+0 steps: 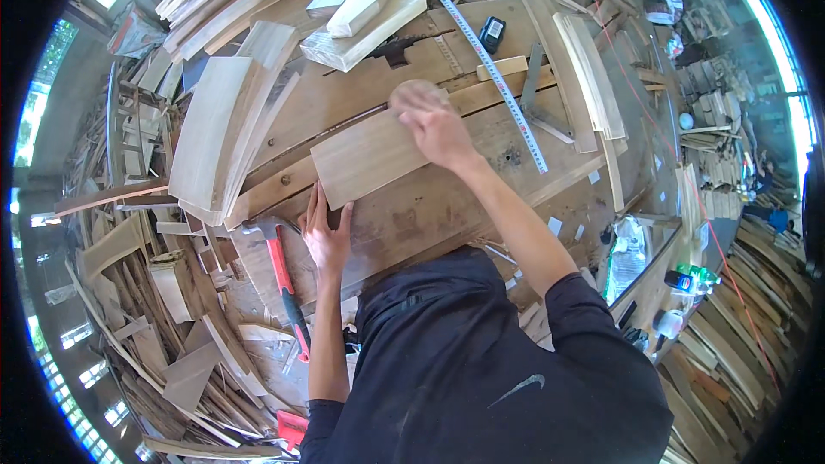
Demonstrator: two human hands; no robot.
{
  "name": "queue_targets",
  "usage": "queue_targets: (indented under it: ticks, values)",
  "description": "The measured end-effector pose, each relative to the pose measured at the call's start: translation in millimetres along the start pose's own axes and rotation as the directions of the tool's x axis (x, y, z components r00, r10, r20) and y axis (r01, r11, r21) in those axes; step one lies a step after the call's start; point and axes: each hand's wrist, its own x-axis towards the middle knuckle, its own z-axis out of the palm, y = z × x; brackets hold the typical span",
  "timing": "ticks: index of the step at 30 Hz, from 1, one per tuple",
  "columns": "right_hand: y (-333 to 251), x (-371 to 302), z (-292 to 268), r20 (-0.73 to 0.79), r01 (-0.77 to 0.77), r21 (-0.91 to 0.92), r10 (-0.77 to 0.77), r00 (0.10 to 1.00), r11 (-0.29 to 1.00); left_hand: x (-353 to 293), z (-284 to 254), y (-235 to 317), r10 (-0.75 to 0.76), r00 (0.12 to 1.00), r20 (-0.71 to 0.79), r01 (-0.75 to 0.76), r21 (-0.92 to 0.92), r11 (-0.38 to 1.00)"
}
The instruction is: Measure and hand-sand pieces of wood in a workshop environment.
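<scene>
Bracing the pale board (369, 153) at the frame's centre, the left hand (327, 236), its grip wide, rests against the lower-left corner, seemingly to stop it sliding on the surface (404, 216); the right hand (440, 133) lies over its upper-right end, too blurred to tell what it holds.

the left forearm (328, 335) is held nearly straight ahead, the thumb of the left hand (326, 239) spread from its extended fingers; the right forearm (520, 228) is slanted forward and inward, the right hand (438, 136) partly blurred.
</scene>
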Motion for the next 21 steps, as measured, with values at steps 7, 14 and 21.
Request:
queue_targets:
  ticks: [7, 14, 21]
  values:
    - [-72.9, 1.4, 47.7, -0.011, -0.052, -0.090, 0.052, 0.999, 0.995, -6.4, 0.2, -6.7, -0.007, 1.000, 0.014, 0.007, -0.008, 1.000]
    - [-110.1, -37.9, 55.0, 0.058, 0.226, 0.079, -0.230, 0.971, 0.971, -11.4, 1.0, -18.5, 0.009, 1.000, -0.024, -0.009, -0.026, 1.000]
    - [-7.8, -19.3, -3.5, -0.120, -0.133, -0.106, 0.120, 0.985, 0.985, -5.7, -1.0, -7.6, 0.029, 0.999, -0.023, -0.030, -0.023, 0.999]
